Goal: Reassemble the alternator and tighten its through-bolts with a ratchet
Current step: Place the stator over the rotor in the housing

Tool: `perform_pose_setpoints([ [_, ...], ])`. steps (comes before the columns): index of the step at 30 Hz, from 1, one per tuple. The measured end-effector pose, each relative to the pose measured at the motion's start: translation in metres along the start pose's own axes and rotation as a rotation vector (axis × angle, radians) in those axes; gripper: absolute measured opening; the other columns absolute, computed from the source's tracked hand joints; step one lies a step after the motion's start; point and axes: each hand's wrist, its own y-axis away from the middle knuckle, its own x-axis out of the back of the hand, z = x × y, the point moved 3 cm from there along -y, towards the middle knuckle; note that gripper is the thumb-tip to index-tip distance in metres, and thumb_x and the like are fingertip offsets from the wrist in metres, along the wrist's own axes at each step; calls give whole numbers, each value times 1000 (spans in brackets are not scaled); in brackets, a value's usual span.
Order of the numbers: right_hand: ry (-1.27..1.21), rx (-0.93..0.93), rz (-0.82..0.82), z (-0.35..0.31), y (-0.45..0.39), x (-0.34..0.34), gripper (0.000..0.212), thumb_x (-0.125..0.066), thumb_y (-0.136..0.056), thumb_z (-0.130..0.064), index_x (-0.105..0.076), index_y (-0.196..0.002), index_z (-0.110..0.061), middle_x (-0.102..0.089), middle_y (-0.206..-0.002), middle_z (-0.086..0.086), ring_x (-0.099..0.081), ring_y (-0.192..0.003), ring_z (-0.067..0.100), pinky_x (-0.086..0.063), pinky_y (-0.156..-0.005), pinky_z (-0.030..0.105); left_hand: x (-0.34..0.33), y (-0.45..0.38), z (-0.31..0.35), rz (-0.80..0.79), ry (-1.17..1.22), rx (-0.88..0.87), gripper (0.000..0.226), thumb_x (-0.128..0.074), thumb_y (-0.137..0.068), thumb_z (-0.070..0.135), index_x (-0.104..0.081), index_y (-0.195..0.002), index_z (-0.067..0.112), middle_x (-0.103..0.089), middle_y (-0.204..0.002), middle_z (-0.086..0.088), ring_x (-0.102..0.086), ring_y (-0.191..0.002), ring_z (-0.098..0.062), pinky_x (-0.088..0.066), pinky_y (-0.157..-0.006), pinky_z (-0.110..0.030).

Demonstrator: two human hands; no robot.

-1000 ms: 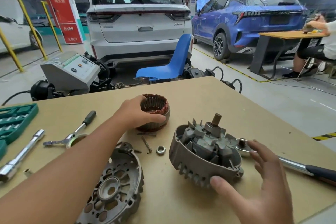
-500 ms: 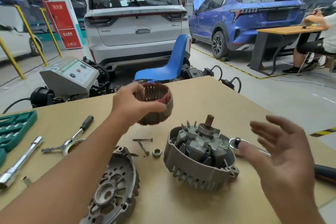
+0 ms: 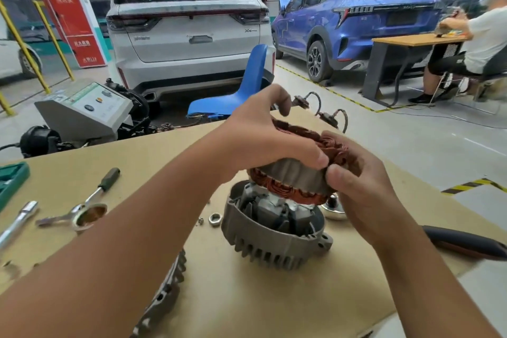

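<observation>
We see the stator (image 3: 297,177), a grey ring with copper windings, held tilted in the air just above the finned alternator housing (image 3: 270,239), which sits on the cardboard-covered table (image 3: 274,302) with the rotor (image 3: 277,210) standing inside it. Our left hand (image 3: 263,134) wraps over the stator's far-left edge, fingers closed on the ring; our right hand (image 3: 359,186) clasps its right side, thumb against the grey band. Left of the housing lie a small nut (image 3: 214,219) and, near the bottom edge, the other end cover (image 3: 164,293), mostly hidden behind the left forearm. A ratchet (image 3: 466,241) lies to the right, its head (image 3: 333,207) just beside the housing. Farther left we see a screwdriver (image 3: 105,185), a socket extension (image 3: 19,221) and a green tool case (image 3: 12,181).
</observation>
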Motion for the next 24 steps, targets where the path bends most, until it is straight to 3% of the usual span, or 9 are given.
perform_pose_setpoints([
  [7, -25, -54, 73, 11, -1, -1, 126, -96, -43, -66, -48, -149, -15, -68, -131, 8, -65, -124, 26, -50, -106, 53, 2, 1, -16, 3, 41, 32, 77, -95, -40, 47, -51, -99, 25, -69, -78, 2, -68, -66, -15, -62, -64, -41],
  [10, -47, -62, 56, 13, 3, 1, 127, -98, -42, -62, -45, -151, -23, -71, -128, 9, -67, -120, 30, -53, -100, 52, 0, 2, -15, -25, 14, 7, 75, -96, -41, 46, -50, -98, 28, -70, -91, -14, -68, -69, -17, -64, -68, -49],
  [12, -71, -62, 42, 15, 6, 1, 126, -99, -43, -58, -43, -152, -26, -71, -125, 12, -68, -118, 32, -56, -95, 50, -1, 5, -16, -39, 10, 0, 74, -96, -42, 45, -51, -98, 29, -70, -94, -13, -67, -68, -16, -64, -69, -51],
  [16, -127, -86, 30, 20, 12, -5, 121, -102, -44, -49, -44, -150, -30, -72, -120, 18, -71, -111, 37, -59, -84, 41, -2, 12, -23, -27, -37, -7, 71, -93, -39, 51, -50, -93, 35, -65, -92, -3, -63, -67, -6, -60, -60, -32],
  [20, -144, -93, 28, 23, 14, -8, 116, -102, -45, -48, -48, -146, -35, -72, -117, 20, -71, -108, 40, -59, -81, 46, -2, 16, -27, -28, -39, 16, 73, -96, -40, 50, -50, -94, 34, -69, -100, -13, -66, -74, -20, -63, -73, -54],
  [24, -144, -101, 26, 22, 14, -7, 113, -102, -45, -49, -49, -144, -37, -72, -116, 20, -71, -107, 40, -59, -80, 45, -3, 16, -26, -32, -48, 9, 73, -95, -40, 51, -50, -96, 33, -70, -101, -11, -67, -75, -20, -63, -75, -57],
])
